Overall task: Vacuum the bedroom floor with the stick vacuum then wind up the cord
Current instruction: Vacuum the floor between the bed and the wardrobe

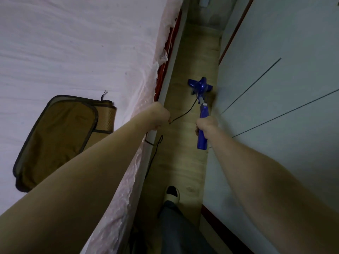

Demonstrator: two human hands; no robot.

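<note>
Vacuum (202, 114), blue stick type: I see it on the floor strip (190, 162) right of the bed (73, 52), right hand (206, 125) grip wrapped round its handle. Cord (185, 112): left hand (159, 115) grip pinches it beside the bed edge; slack trails floorward.

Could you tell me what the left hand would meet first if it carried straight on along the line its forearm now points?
Probably the black cord the left hand already grips, which stretches ahead towards the blue stick vacuum. Beyond it, the vacuum's shaft or the wooden floor comes next; depth is hard to judge from this single view.
</note>
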